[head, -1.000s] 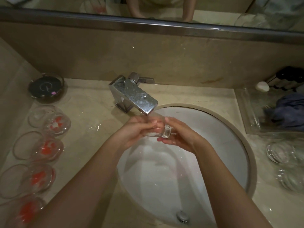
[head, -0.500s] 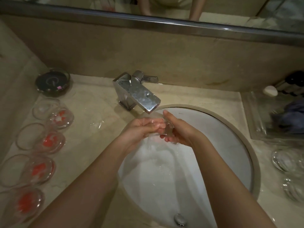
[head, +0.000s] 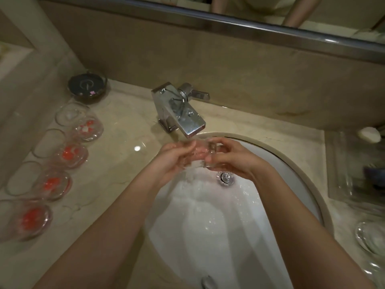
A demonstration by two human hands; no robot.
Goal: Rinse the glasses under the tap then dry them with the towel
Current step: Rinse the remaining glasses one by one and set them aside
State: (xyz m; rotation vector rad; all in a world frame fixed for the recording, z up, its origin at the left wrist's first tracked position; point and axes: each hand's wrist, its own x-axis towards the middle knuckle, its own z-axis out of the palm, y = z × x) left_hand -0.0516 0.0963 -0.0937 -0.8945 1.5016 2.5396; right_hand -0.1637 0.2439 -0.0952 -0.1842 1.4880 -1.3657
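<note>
Glasses (head: pixel 68 155) left — tray (head: pixel 341 167) right

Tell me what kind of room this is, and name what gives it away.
Most likely a bathroom, perhaps a hotel's. A white oval sink is set into a marble counter under a chrome tap, a mirror runs along the wall above, and a small soap lies at the right.

Lighting: dim, warm, from overhead. Glare: one bright spot on the wet tabletop (head: pixel 136 148); highlights on the chrome tap (head: pixel 183 117). Shadows: forearm shadows across the white basin (head: pixel 291 176). Blur: soft overall, smeared at right edge. Distortion: wide-angle bowing along edges.
</note>
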